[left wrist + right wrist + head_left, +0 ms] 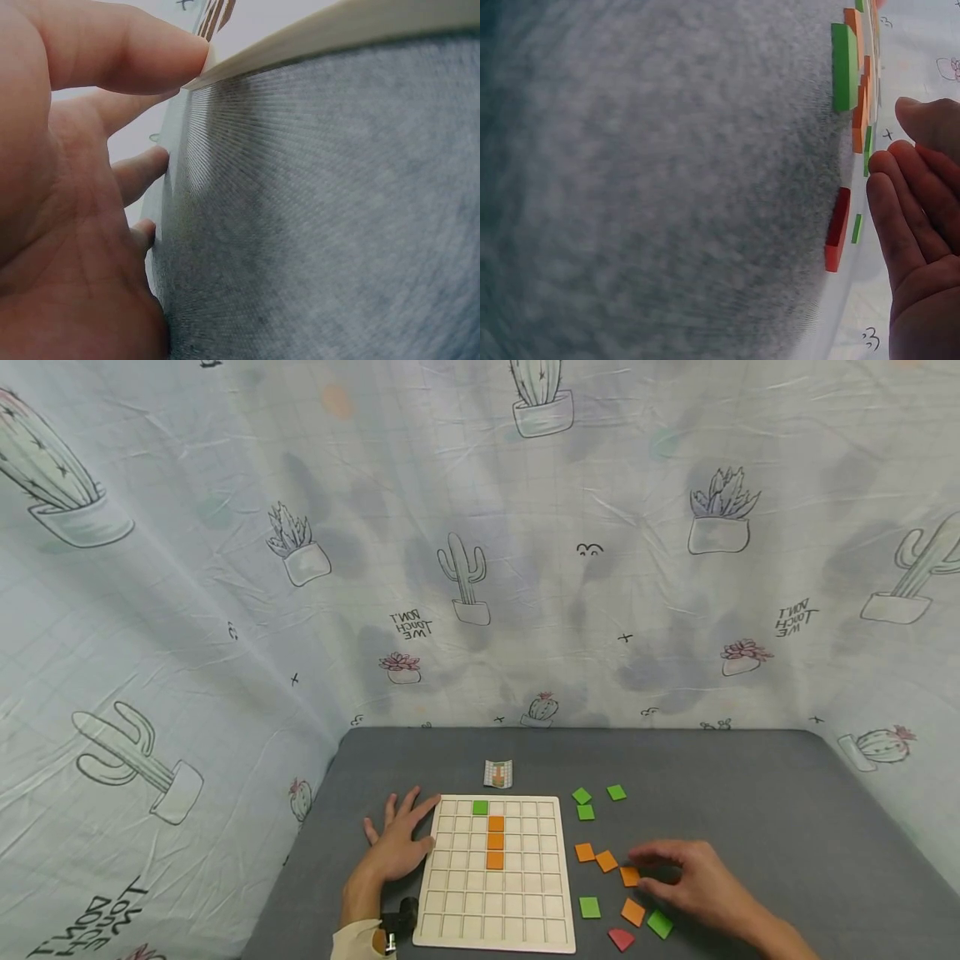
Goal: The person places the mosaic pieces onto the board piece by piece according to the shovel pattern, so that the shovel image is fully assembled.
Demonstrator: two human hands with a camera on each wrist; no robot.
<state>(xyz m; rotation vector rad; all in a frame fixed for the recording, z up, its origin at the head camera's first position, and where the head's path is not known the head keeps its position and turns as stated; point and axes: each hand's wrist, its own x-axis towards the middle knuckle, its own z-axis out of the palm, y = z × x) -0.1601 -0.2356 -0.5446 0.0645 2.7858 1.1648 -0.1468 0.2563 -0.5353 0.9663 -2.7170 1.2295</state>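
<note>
Tile (628,877), flat orange square, no long axis | on grey table (750,810), just left of nearer right hand (697,878), at its fingertips | I see right unclenched, left hand (397,845) splayed, touching pale gridded board (475,903)

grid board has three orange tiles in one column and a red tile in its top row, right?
Not quite: the head view shows a green tile in the top row, not a red one. The grid board does have three orange tiles in one column.
</note>
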